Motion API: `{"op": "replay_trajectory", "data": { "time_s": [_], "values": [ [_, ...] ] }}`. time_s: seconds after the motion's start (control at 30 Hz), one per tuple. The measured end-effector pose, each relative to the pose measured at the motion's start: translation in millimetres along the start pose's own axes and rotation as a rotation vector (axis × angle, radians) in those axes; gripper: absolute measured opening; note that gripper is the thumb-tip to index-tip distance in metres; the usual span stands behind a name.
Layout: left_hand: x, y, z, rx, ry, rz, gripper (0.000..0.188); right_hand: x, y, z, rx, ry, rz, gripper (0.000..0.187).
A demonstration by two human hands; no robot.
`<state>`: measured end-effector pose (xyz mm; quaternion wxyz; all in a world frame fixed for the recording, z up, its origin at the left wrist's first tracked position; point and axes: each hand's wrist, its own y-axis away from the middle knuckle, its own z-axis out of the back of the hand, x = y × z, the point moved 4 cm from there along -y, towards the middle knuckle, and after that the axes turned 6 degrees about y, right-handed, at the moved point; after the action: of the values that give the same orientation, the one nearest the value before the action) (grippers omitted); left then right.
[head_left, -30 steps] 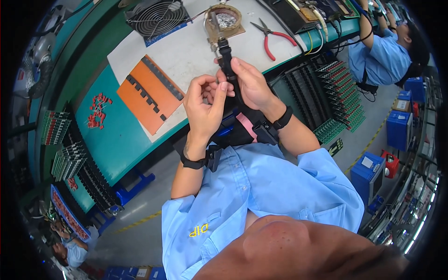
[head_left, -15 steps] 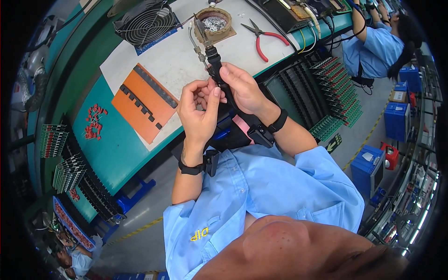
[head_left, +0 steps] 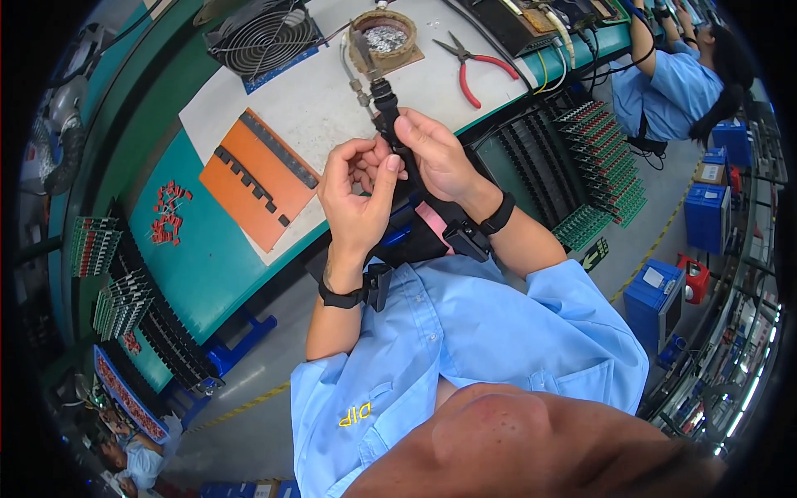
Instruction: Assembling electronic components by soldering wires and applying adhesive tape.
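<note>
A black-handled soldering iron point(head_left: 384, 98) with a thick metal tip and a thin metal feed tube beside it points away from me. Its tip overlaps the left rim of a round, brownish solder pot point(head_left: 407, 56) holding silvery metal. My right hand point(head_left: 440, 159) is closed round the handle, thumb laid along its top. From the other side my left hand point(head_left: 359, 197) meets the handle, its fingers curled and thumb pressed in. Those left fingertips are partly hidden, so any small thing between them cannot be made out.
Red-handled pliers point(head_left: 477, 68) lie right of the pot, a fan point(head_left: 264, 46) stands left. An orange board point(head_left: 249, 187) with black strips and loose red components point(head_left: 168, 216) lie on the bench. Racks of green circuit boards point(head_left: 598, 166) flank it. A co-worker point(head_left: 677, 87) is far right.
The view has shifted slightly. Both hands and the soldering iron keep almost the same pose, with only small finger movement.
</note>
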<state>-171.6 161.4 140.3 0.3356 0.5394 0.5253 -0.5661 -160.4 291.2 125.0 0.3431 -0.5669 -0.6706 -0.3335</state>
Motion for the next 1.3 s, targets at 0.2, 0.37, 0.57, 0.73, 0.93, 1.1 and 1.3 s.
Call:
{"op": "replay_trajectory", "data": {
  "time_s": [0.2, 0.37, 0.57, 0.73, 0.93, 1.1, 1.3],
  "values": [
    [0, 0, 0, -0.011, 0.032, -0.015, 0.021, 0, 2, -1, -0.014, 0.003, -0.012, 0.035],
    [1, 0, 1, -0.021, 0.03, -0.012, 0.016, 0, 2, -6, -0.022, -0.008, -0.003, 0.033],
    [5, -1, 3, -0.055, 0.166, 0.09, 0.01, -4, 2, -10, 0.023, 0.011, 0.039, 0.033],
    [4, -2, 2, -0.061, 0.211, 0.103, 0.009, -4, 2, -11, 0.02, 0.046, 0.061, 0.032],
    [3, -2, 2, -0.069, 0.181, 0.109, 0.008, -3, 1, -10, 0.037, 0.082, 0.076, 0.031],
    [3, -2, 3, -0.073, 0.181, 0.115, 0.007, -3, 2, -11, 0.03, 0.085, 0.074, 0.031],
    [3, -3, 3, -0.068, 0.167, 0.116, 0.007, -3, 2, -10, 0.03, 0.11, 0.081, 0.032]
  ]
}}
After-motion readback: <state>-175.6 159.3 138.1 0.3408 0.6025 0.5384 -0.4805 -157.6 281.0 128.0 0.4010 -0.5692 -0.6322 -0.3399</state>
